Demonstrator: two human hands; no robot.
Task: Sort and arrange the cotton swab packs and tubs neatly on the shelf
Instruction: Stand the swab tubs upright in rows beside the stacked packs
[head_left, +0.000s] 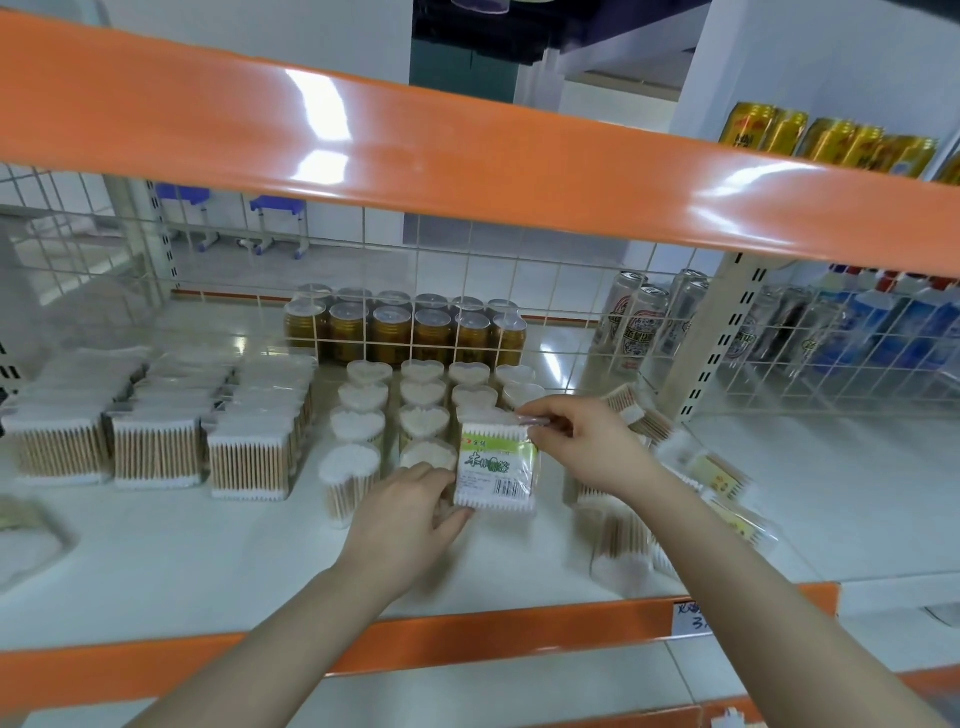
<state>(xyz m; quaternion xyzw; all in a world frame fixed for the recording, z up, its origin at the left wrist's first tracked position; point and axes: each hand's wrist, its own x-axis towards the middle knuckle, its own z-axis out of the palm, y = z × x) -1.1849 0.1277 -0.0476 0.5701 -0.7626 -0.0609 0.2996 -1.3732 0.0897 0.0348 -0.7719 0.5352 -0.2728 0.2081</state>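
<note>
Head cam: left rows (156, 441) and tubs (395, 410) done; my left hand (410, 512) and right hand (582, 441) pinch a labelled pack (496, 467), messy pile (691, 488) still left.

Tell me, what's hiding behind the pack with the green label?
Behind the green-label pack, held upright by the left hand and right hand, stand heart-shaped tubs of swabs. The pack covers whatever sits directly behind it.

- Bright, even overhead light; white glare streaks on the orange shelf beam (467, 156).
- Wide-angle lens bends edges.
- Soft blur throughout, worst at left and right margins.
</note>
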